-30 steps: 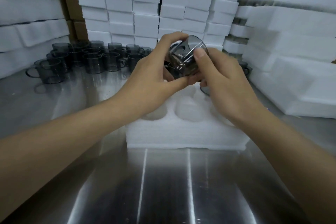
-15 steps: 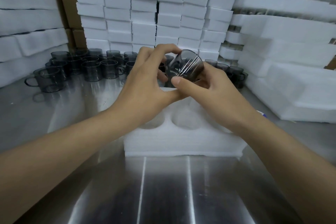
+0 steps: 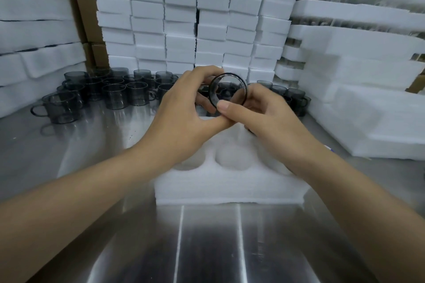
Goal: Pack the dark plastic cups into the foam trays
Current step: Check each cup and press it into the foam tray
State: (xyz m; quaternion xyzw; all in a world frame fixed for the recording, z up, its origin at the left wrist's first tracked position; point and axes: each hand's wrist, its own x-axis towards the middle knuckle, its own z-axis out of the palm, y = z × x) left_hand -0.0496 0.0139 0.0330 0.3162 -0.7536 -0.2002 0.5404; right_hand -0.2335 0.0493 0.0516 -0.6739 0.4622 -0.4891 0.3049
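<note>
Dark plastic cup (image 3: pixel 213 94): held in the air by both hands, above the far edge of the foam tray (image 3: pixel 230 190) and not touching it. Tilted on its side, round mouth turned toward the camera. Smoky grey, see-through wall with a darker rim; glare streak on the left inner wall. Handle not distinguishable behind the fingers. Any marking on the wall too small to make out.

Left hand (image 3: pixel 181 110): fingers curled over the upper left of the rim, thumb reaching under the cup toward the right hand.

Right hand (image 3: pixel 264 112): thumb pressed flat against the lower rim, remaining fingers curled round the far right side of the cup.

Foam tray: white, lying flat on the surface (image 3: pixel 207 248), near edge facing the camera. Round recesses in the top face, the middle recess (image 3: pixel 232 156) in plain view, the neighbours partly covered by the wrists.

Loose cups, left group (image 3: pixel 115 92): same smoky grey plastic, upright, with side handles, packed close together on the surface behind the left hand. Right group (image 3: pixel 292 96): a shorter row behind the right hand, against the foam.

Background: white foam stacks (image 3: pixel 184 18) in tall columns straight ahead, longer foam slabs (image 3: pixel 356 76) piled at the right and at the left, brown cardboard (image 3: pixel 85 7) between the left slabs and the central columns.

Surface: brushed metal, with bright reflected streaks.
</note>
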